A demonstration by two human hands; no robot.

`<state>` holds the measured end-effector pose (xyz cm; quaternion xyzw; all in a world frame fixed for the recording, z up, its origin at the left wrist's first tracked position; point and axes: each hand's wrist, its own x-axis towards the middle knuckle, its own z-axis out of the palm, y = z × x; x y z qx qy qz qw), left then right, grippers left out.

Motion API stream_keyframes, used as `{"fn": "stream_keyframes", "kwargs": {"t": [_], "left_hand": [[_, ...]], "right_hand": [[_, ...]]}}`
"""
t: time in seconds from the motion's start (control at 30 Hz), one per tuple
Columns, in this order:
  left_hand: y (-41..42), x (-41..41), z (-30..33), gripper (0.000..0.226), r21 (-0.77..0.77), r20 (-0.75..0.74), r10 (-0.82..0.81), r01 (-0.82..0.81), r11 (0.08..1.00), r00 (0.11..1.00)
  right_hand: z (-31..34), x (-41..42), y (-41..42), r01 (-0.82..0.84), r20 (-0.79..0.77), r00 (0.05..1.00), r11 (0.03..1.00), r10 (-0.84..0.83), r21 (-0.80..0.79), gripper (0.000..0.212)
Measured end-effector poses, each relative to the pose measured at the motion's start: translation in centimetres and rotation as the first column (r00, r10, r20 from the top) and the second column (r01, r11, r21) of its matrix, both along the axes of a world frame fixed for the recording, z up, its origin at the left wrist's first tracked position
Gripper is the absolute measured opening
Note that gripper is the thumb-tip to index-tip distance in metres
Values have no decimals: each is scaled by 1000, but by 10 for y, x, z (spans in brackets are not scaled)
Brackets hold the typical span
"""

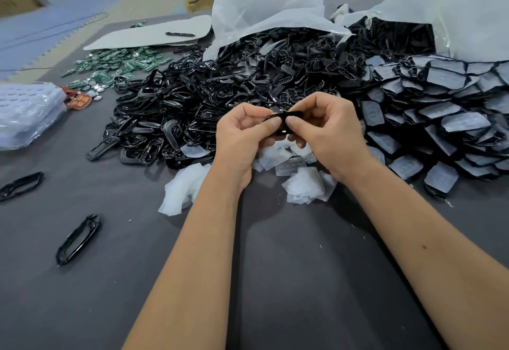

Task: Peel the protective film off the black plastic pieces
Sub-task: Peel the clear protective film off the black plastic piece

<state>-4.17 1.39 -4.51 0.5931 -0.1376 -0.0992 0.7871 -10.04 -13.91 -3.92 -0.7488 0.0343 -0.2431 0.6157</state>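
Hands: both are up over the table point(275, 280), close together, fingers curled.
Left hand point(242, 134): its thumb and fingers pinch the left end of one black piece point(285, 120).
Right hand point(327, 129): its thumb and fingers pinch the right end of the same piece.
Which way it lies: the piece runs side to side between the two hands, long way left to right. Neither hand is nearer; both touch it.
Film on it: too small to tell if any is lifted yet.
Next move, my guess: one thumb must catch a film edge while the other hand holds firm.
Peeled film point(300, 181): white scraps lie on the table just under the hands.
Pieces to do point(440, 129): a heap with film on, to the right.
Bare pieces point(179, 112): a black heap to the left.
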Motion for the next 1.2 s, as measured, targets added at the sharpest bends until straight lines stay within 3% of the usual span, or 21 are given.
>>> {"fn": "stream_keyframes", "kwargs": {"t": [0.07,0.17,0.27,0.37,0.47,0.53,0.6,0.67,0.73,0.8,0.87,0.97,1.2], "left_hand": [[-2,-2,0,23,16,7,-1,1,1000,1000],[-5,-4,-2,22,99,70,56,-62,993,996],[-6,-3,-3,26,145,130,109,-128,981,986],[-6,-2,-3,25,164,179,168,-198,966,969],[-5,3,-4,25,163,177,300,-328,930,937],[-4,7,-4,26,142,120,384,-398,906,916],[-5,9,-4,26,115,71,409,-414,903,910],[-6,10,-4,25,107,51,406,-409,906,913],[-7,10,-5,25,107,55,406,-409,906,912],[-6,10,-5,24,107,59,407,-411,905,912],[-5,10,-5,23,116,66,406,-411,904,912],[-5,8,-4,21,142,94,364,-374,916,927],[-9,5,-1,28,135,137,246,-264,955,960]], "right_hand": [[1,0,0,59,12,998,989,-58,-133,11],[0,-1,4,211,96,977,887,-189,-411,9],[2,-4,7,263,133,965,835,-227,-483,13],[5,-6,2,300,147,954,786,-263,-540,30],[10,-7,-5,41,-37,996,755,-87,-655,35],[12,-7,-7,-197,-280,959,626,-36,-754,41],[13,-7,-9,-309,-405,912,549,-59,-776,46],[13,-9,-10,-341,-424,906,580,-7,-740,42],[12,-9,-10,-301,-334,938,700,95,-647,36],[10,-8,-10,-219,-153,974,877,169,-429,35],[8,-7,-10,-179,-18,984,973,178,-145,29],[6,-5,-8,-154,18,988,985,153,77,11],[0,-2,-8,-119,30,993,975,115,189,21]]}}
